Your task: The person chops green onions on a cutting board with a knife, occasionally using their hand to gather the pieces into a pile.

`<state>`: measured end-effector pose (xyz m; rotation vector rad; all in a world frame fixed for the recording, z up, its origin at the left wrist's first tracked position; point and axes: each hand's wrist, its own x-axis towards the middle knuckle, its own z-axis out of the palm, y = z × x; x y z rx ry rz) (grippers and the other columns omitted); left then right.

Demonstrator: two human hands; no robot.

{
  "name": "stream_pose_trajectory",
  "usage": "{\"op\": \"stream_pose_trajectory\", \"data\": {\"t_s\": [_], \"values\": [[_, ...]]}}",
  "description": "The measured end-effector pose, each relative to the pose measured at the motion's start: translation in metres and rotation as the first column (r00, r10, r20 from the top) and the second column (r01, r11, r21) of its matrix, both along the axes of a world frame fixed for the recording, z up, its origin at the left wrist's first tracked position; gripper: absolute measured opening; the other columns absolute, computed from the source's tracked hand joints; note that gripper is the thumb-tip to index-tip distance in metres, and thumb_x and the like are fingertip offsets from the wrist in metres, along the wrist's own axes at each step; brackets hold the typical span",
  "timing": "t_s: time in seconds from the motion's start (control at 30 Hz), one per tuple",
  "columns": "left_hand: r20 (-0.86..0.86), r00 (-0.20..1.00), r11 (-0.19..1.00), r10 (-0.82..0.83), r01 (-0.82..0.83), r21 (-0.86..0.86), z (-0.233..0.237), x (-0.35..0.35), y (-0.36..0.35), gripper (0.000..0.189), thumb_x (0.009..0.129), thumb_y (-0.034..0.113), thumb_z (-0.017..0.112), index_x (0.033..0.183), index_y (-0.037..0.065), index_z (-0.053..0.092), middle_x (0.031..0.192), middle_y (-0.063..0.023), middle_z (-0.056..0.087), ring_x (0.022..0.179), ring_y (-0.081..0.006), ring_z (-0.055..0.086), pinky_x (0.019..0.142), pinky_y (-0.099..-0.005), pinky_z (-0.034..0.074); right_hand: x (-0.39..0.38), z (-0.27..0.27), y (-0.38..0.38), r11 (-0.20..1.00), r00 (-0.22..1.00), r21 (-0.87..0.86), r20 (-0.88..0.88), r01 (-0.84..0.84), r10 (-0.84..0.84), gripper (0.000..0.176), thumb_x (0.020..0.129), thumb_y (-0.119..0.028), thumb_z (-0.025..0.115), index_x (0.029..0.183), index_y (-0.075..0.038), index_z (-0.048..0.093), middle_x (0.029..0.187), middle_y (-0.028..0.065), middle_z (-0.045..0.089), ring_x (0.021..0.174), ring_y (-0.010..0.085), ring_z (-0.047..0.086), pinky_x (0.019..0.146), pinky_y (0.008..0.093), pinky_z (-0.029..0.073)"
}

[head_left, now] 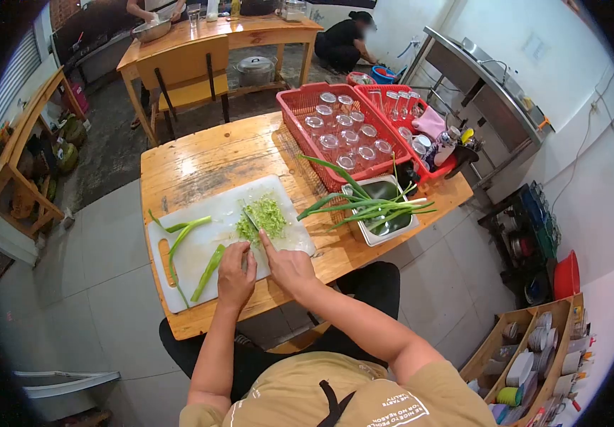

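Note:
My right hand (289, 269) grips a knife (251, 219), its index finger stretched along the top and the handle hidden in the palm. The blade lies over a heap of chopped green onion (270, 211) on a white cutting board (200, 196). Close by on the left, my left hand (237, 274) rests at the board's near edge with fingers curled together; whatever they pinch, if anything, is hidden. Further left on the board lie a thick green stalk (208, 272) and a longer, forked green onion (187, 233).
Whole green onions (374, 206) lie across a metal container (385, 231) at right. Behind it stand a red crate of glasses (321, 146) and a red basin (431, 167) of dishes. One person (342, 44) crouches by a blue tub; another works at the back table (214, 32).

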<state>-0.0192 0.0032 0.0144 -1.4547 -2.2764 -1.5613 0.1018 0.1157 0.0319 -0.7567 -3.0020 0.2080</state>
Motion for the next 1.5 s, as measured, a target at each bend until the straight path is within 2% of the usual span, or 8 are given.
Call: {"op": "stream_pose_trajectory", "data": {"t_s": [0.2,0.53,0.6,0.73,0.87,1.23,1.33,1.5], "values": [[-0.020,1.000,1.000,0.008,-0.008,-0.014,0.001,0.001,-0.002,0.019,0.093,0.003,0.065,0.112,-0.001,0.064,0.107,-0.0200,0.067,0.100,-0.0396,0.065,0.089,-0.0461,0.053,-0.014,-0.008,0.012,1.000,0.994,-0.009,-0.110,0.017,-0.018,0.082,0.090,-0.009,0.056,0.164,0.003,0.024,0.069,0.0151,0.071,0.061,0.0333,0.070,0.057,0.0467,0.055],[0.013,0.999,0.999,0.041,-0.040,-0.033,-0.003,0.000,-0.003,0.019,0.095,0.005,0.066,0.113,-0.001,0.064,0.112,-0.0209,0.067,0.104,-0.0403,0.066,0.094,-0.0458,0.053,-0.009,-0.004,0.010,1.000,0.999,-0.011,-0.037,0.024,-0.024,0.081,0.092,-0.013,0.056,0.165,0.001,0.021,0.067,0.0145,0.070,0.058,0.0328,0.069,0.055,0.0463,0.055],[0.040,0.999,0.999,0.009,-0.008,-0.032,0.000,0.000,-0.004,0.020,0.095,0.006,0.066,0.113,-0.001,0.065,0.111,-0.0209,0.067,0.105,-0.0404,0.065,0.094,-0.0461,0.053,0.000,-0.016,0.009,1.000,0.999,-0.014,-0.045,-0.011,0.011,0.083,0.092,-0.012,0.054,0.166,-0.001,0.017,0.075,0.0186,0.073,0.065,0.0355,0.072,0.058,0.0490,0.056],[0.003,0.999,0.999,0.047,-0.047,-0.007,-0.013,-0.003,-0.004,0.020,0.094,0.007,0.067,0.113,0.000,0.065,0.111,-0.0205,0.067,0.105,-0.0403,0.065,0.094,-0.0467,0.053,-0.007,0.020,0.014,1.000,0.994,-0.002,0.108,0.013,-0.013,0.081,0.094,-0.014,0.055,0.167,-0.006,0.020,0.072,0.0182,0.072,0.064,0.0351,0.071,0.059,0.0489,0.055],[-0.018,1.000,1.000,0.019,-0.019,0.008,-0.014,-0.004,-0.007,0.023,0.093,0.008,0.067,0.115,0.001,0.064,0.109,-0.0196,0.067,0.107,-0.0387,0.065,0.094,-0.0459,0.053,-0.013,0.011,0.009,0.996,0.983,0.059,0.166,0.069,-0.078,0.074,0.100,-0.019,0.054,0.167,-0.010,0.023,0.069,0.0190,0.070,0.063,0.0366,0.070,0.059,0.0495,0.053],[0.012,1.000,0.999,0.000,-0.001,0.036,-0.011,-0.008,-0.009,0.023,0.094,0.008,0.068,0.115,0.001,0.065,0.111,-0.0197,0.068,0.108,-0.0394,0.065,0.096,-0.0459,0.053,-0.030,0.014,0.008,0.998,0.998,0.043,0.054,0.034,-0.036,0.072,0.097,-0.020,0.054,0.164,-0.009,0.031,0.074,0.0197,0.073,0.065,0.0377,0.072,0.061,0.0515,0.055],[0.040,0.999,0.999,-0.009,0.007,0.051,-0.011,-0.008,-0.009,0.023,0.093,0.008,0.068,0.115,0.001,0.065,0.111,-0.0196,0.068,0.107,-0.0394,0.065,0.095,-0.0462,0.053,-0.017,0.025,0.002,0.997,0.976,0.038,0.205,0.068,-0.075,0.072,0.097,-0.020,0.054,0.164,-0.009,0.031,0.076,0.0196,0.073,0.067,0.0378,0.072,0.062,0.0514,0.056],[0.000,1.000,0.999,-0.003,0.003,0.034,-0.009,-0.008,-0.007,0.022,0.095,0.009,0.067,0.114,0.000,0.065,0.110,-0.0197,0.068,0.107,-0.0393,0.065,0.094,-0.0462,0.053,-0.030,0.033,0.022,0.997,0.996,0.075,0.075,0.034,-0.040,0.068,0.102,-0.023,0.054,0.165,-0.015,0.030,0.073,0.0200,0.071,0.062,0.0394,0.069,0.059,0.0525,0.053]]}}
